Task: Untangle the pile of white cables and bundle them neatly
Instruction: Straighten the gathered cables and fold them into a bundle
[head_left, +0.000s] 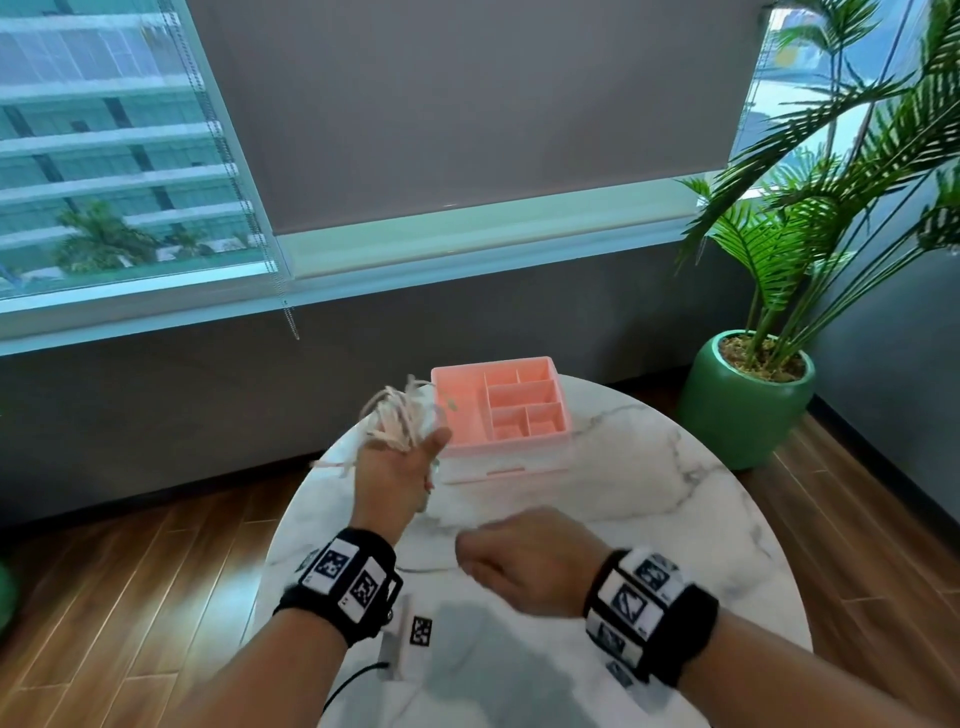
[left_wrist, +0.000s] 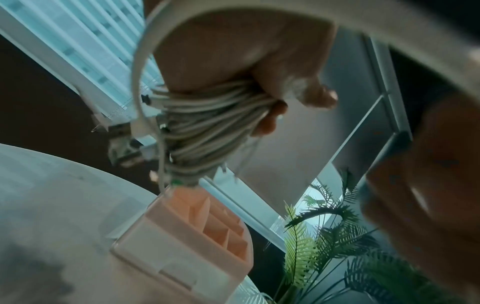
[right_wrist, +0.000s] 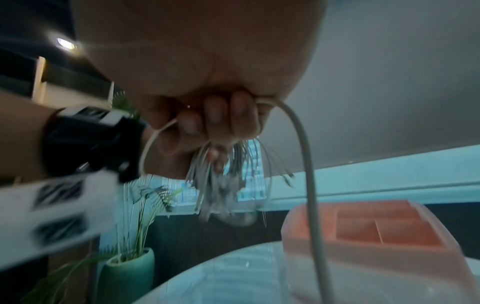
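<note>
My left hand (head_left: 410, 457) is raised above the marble table (head_left: 649, 467) and grips a bundle of white cables (head_left: 395, 421), whose loops stick up past the fingers. In the left wrist view the fingers of the left hand (left_wrist: 275, 115) curl round the coiled bundle (left_wrist: 207, 127), and one loose strand (left_wrist: 137, 82) arcs round the hand. My right hand (head_left: 483, 556) is a fist lower and nearer to me. In the right wrist view the right hand's (right_wrist: 221, 119) fingers hold that white strand (right_wrist: 309, 174), which hangs down toward the table.
A pink divided organizer (head_left: 498, 410) stands at the table's far side, just right of the bundle. A green potted palm (head_left: 748, 395) stands on the wooden floor at the right. Window and blind lie behind. A small tagged device (head_left: 410, 634) with a black wire sits near the front edge.
</note>
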